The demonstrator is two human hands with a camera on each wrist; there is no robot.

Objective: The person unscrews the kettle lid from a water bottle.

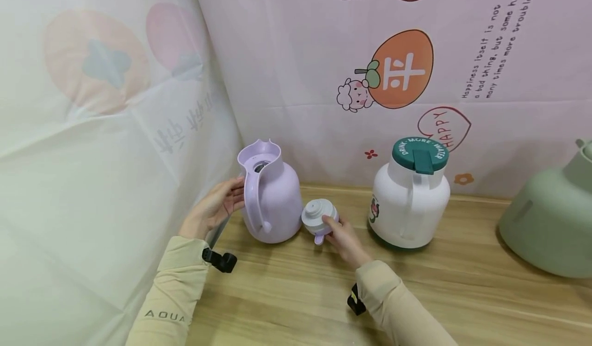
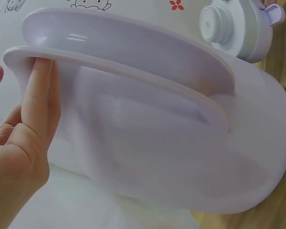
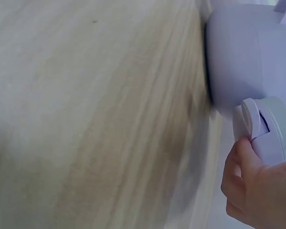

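Note:
A lilac thermos jug [image 1: 283, 202] stands upright on the table at the left, its neck uncovered. My left hand [image 1: 214, 211] is at its left side, by the upper part of the handle [image 1: 252, 199]. In the left wrist view the straight fingers [image 2: 38, 100] touch the handle's edge, with the thumb held apart. Just right of the jug, my right hand [image 1: 346, 240] grips a white-and-lilac lid [image 1: 315, 211] by its side. The lid's stepped underside faces up and its small lilac tab points toward me. In the right wrist view, the thumb and fingers hold the lid [image 3: 271, 148].
A white jug [image 1: 409, 207] with a green lid [image 1: 420, 156] stands right of the right hand. Farther right, a green jug [image 1: 546, 222] is cut off by the frame. A printed cloth [image 1: 296, 68] hangs behind the wooden table [image 1: 277, 294], and a white sheet [image 1: 92, 181] hangs at left.

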